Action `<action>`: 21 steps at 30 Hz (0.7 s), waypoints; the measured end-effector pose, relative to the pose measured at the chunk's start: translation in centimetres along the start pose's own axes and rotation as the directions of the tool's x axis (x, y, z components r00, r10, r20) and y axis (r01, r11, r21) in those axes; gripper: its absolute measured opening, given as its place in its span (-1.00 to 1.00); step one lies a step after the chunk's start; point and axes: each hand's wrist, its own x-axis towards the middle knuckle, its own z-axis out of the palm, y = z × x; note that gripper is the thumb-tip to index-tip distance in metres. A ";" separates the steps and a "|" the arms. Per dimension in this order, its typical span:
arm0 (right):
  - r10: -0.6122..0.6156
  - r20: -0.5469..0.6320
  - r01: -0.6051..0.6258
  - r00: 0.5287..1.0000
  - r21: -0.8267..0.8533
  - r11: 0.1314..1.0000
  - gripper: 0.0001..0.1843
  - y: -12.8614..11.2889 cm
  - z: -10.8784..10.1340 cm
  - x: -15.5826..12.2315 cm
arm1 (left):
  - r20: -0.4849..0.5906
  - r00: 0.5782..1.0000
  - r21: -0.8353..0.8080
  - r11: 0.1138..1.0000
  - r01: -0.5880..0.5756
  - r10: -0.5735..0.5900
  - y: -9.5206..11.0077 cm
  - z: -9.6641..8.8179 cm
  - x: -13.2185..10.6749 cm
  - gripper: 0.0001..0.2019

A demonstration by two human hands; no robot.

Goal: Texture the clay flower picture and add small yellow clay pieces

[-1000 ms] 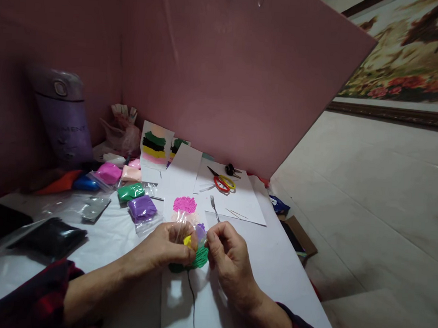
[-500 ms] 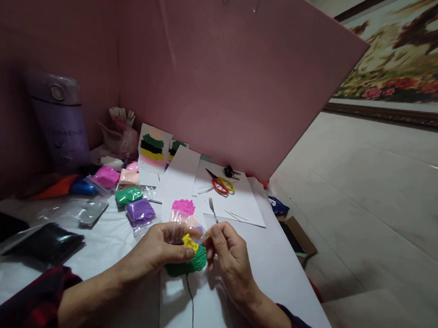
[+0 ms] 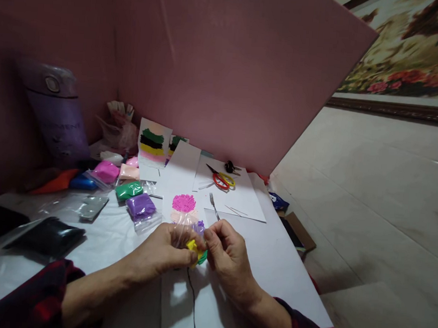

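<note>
My left hand (image 3: 161, 245) is closed round a lump of yellow clay (image 3: 192, 245) in a clear plastic bag (image 3: 187, 223). Against its fingertips, my right hand (image 3: 231, 255) makes a pinch; what lies between thumb and finger is too small to make out. Beneath the hands a white sheet (image 3: 179, 306) carries a textured pink clay patch (image 3: 183, 203), a peach patch (image 3: 180, 216) and some purple clay (image 3: 199, 226). Green clay (image 3: 203, 257) shows partly behind the left fingers. From there a thin dark line (image 3: 193, 302) runs down the sheet.
A fork (image 3: 212, 201) lies beyond my right hand, with scissors (image 3: 221, 180) and thin sticks (image 3: 234, 210) farther back. Bagged purple clay (image 3: 141, 207), green clay (image 3: 127, 190) and black clay (image 3: 50, 238) sit left. A purple bottle (image 3: 59, 115) stands behind them.
My hands have come closer together, and the left hand and yellow clay have shifted slightly right. The green clay is now mostly covered; more of the pink patch shows.
</note>
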 end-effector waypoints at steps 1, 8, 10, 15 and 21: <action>-0.002 -0.002 0.002 1.000 -0.004 1.000 -0.69 0.0 0.0 -0.1 | 0.014 1.000 0.000 1.000 -0.005 0.005 0.1 0.0 0.0 -0.82; -0.001 -0.013 0.001 1.000 0.007 1.000 -0.70 0.1 -0.1 0.0 | 0.086 0.993 -0.029 0.996 -0.084 0.087 -0.4 0.1 0.0 -0.84; 0.002 -0.019 -0.002 1.000 0.012 1.000 -0.69 0.2 -0.1 0.2 | 0.081 0.992 -0.059 0.994 -0.093 0.097 -0.6 0.1 0.0 -0.81; 0.019 -0.029 -0.018 0.999 0.042 0.999 -0.69 0.6 -0.2 0.7 | -0.007 0.999 -0.148 0.988 -0.047 0.046 -1.0 0.0 0.2 -0.69; 0.022 -0.042 -0.019 0.999 0.062 0.998 -0.68 0.7 -0.2 0.6 | -0.053 0.998 -0.198 0.980 0.031 -0.042 -0.6 0.2 0.0 -0.65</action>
